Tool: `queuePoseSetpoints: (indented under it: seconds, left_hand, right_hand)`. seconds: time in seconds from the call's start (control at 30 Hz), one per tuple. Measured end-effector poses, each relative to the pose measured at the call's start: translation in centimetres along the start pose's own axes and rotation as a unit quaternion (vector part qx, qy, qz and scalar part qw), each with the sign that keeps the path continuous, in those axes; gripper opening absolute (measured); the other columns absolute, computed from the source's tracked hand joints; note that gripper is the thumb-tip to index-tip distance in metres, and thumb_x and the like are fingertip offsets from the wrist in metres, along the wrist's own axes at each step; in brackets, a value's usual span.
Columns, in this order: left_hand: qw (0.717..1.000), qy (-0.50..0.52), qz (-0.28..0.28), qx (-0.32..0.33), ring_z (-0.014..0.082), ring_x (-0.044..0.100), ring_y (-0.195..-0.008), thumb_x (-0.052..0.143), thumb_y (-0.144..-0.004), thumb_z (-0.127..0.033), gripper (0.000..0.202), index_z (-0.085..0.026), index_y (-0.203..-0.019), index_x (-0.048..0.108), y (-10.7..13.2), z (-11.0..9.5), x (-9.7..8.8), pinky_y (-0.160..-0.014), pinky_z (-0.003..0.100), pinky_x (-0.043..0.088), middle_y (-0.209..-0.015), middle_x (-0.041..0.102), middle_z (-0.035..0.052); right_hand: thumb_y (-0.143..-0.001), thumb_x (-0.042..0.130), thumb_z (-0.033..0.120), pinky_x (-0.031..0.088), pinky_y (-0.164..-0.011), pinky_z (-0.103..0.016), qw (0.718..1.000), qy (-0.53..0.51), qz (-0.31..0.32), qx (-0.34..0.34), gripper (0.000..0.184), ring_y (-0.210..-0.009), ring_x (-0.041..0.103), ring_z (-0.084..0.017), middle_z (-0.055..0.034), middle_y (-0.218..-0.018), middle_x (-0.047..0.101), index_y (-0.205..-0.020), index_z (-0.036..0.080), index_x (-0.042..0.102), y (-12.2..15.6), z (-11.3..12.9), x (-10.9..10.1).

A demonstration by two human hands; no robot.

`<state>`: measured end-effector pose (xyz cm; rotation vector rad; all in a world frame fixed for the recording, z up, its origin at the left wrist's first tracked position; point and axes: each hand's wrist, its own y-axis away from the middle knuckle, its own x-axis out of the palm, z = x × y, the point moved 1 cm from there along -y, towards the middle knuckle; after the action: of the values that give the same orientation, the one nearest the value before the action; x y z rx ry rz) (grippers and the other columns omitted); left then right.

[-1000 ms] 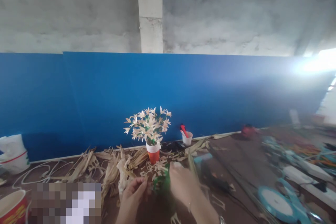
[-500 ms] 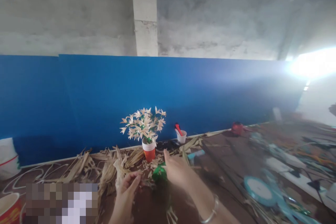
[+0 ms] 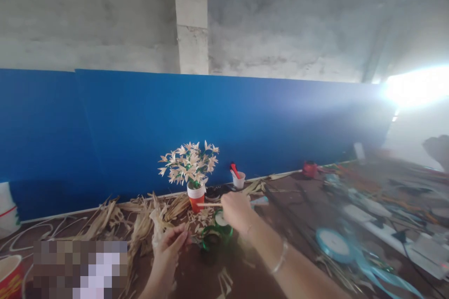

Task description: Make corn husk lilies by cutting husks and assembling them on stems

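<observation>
Shifted farther back over the desk [image 3: 196, 282] since half a second earlier, the right hand [image 3: 237, 211] was caught just beside a green roll with a pale centre [image 3: 220, 218], a thin pale stick [image 3: 211, 204] clasped in its closed grip. The stick was held nearly level, its free tip pointed left across the red-and-white cup [image 3: 195, 191] in which pale flowers [image 3: 188, 164] were stood; whether the cup was touched could not be told. Beside the dry husks [image 3: 139, 222], the left hand [image 3: 167, 248] was poised with thumb and fingertips brought near each other; whether anything was pinched there could not be made out. Good handling, it was judged, called for the stick to be held firmly but lightly, unbent, its tip kept clear of the flowers.
</observation>
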<state>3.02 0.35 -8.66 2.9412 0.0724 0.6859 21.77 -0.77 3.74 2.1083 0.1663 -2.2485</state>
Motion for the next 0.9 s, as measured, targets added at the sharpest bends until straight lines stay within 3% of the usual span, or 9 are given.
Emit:
queuePoseSetpoints:
  seconds: [0.1,0.17,0.2,0.3,0.47,0.57,0.67,0.77,0.9]
  left_hand:
    - [1.0,-0.008,0.027,-0.011,0.0116,0.058,-0.049,0.087,-0.04,-0.037,0.04,-0.014,-0.065,0.066,1.0,-0.1,0.7,-0.046,0.019,0.041,-0.06,0.067,0.0022]
    - [0.999,-0.012,0.048,-0.022,0.0111,0.058,-0.048,0.087,-0.041,-0.037,0.039,-0.013,-0.064,0.067,1.5,-0.3,0.9,-0.046,0.019,0.041,-0.059,0.067,0.0019]
    - [0.998,-0.011,0.055,-0.025,0.0113,0.058,-0.048,0.088,-0.041,-0.036,0.039,-0.013,-0.065,0.067,1.6,-0.4,1.0,-0.046,0.02,0.042,-0.059,0.066,0.0018]
    - [0.998,-0.008,0.05,-0.023,0.0131,0.06,-0.049,0.088,-0.04,-0.037,0.04,-0.013,-0.065,0.067,1.5,-0.7,0.8,-0.048,0.021,0.044,-0.058,0.066,0.0017]
    - [0.999,-0.02,0.035,-0.029,0.0145,0.061,-0.05,0.088,-0.039,-0.04,0.042,-0.014,-0.066,0.068,0.7,-0.3,0.4,-0.049,0.023,0.047,-0.059,0.068,0.0032]
    - [0.999,-0.023,0.033,-0.021,0.0119,0.059,-0.048,0.087,-0.039,-0.045,0.044,-0.014,-0.064,0.068,0.3,0.2,0.2,-0.048,0.021,0.045,-0.058,0.067,0.002]
    - [1.0,-0.018,0.012,-0.001,0.0108,0.057,-0.046,0.085,-0.04,-0.048,0.045,-0.015,-0.065,0.067,0.1,0.3,0.0,-0.047,0.02,0.043,-0.057,0.066,0.0]
    - [0.999,-0.028,0.013,0.008,0.0103,0.054,-0.045,0.084,-0.042,-0.048,0.044,-0.015,-0.065,0.066,0.3,0.1,0.0,-0.045,0.02,0.041,-0.054,0.063,-0.0013]
    - [0.999,-0.022,0.019,0.015,0.009,0.053,-0.047,0.082,-0.049,-0.047,0.04,-0.015,-0.066,0.066,0.5,-0.1,0.1,-0.046,0.019,0.039,-0.057,0.063,-0.0015]
  right_hand:
    - [-0.088,0.048,0.032,0.045,-0.062,-0.019,0.993,-0.104,-0.013,-0.052,0.027,-0.071,0.065,-0.013,-0.0017,-0.08,0.073,-0.093,0.02,0.072,0.2,2.4,2.7]
    - [-0.083,0.057,0.03,0.044,-0.061,-0.017,0.941,-0.317,-0.054,-0.105,0.023,-0.073,0.065,-0.013,-0.0015,-0.081,0.072,-0.094,0.017,0.072,0.1,3.9,4.5]
    - [-0.081,0.058,0.025,0.044,-0.065,-0.018,0.926,-0.353,-0.084,-0.106,0.019,-0.075,0.064,-0.013,-0.0015,-0.08,0.072,-0.087,0.017,0.073,0.0,4.5,5.2]
    - [-0.077,0.058,0.02,0.042,-0.068,-0.019,0.917,-0.359,-0.141,-0.098,0.016,-0.075,0.062,-0.013,-0.0017,-0.077,0.07,-0.075,0.018,0.074,-0.4,5.4,6.5]
    - [-0.081,0.055,0.023,0.04,-0.063,-0.02,0.905,-0.373,-0.179,-0.098,0.022,-0.065,0.059,-0.012,-0.0007,-0.066,0.066,-0.069,0.018,0.073,-0.9,5.1,7.3]
    - [-0.083,0.055,0.034,0.042,-0.063,-0.021,0.901,-0.394,-0.162,-0.075,0.024,-0.066,0.06,-0.014,-0.001,-0.068,0.067,-0.084,0.018,0.073,-0.8,4.3,7.9]
    - [-0.092,0.039,0.038,0.045,-0.077,-0.025,0.893,-0.424,-0.118,-0.091,0.037,-0.084,0.064,-0.018,-0.0047,-0.088,0.07,-0.11,0.018,0.064,-0.5,3.6,8.3]
    - [-0.092,0.038,0.03,0.044,-0.086,-0.027,0.884,-0.438,-0.055,-0.153,0.034,-0.096,0.063,-0.019,-0.0068,-0.102,0.07,-0.108,0.017,0.065,-0.3,3.4,8.8]
    - [-0.092,0.037,0.027,0.044,-0.092,-0.029,0.872,-0.453,-0.037,-0.183,0.034,-0.102,0.061,-0.019,-0.0076,-0.109,0.068,-0.111,0.017,0.063,-0.3,3.9,9.4]
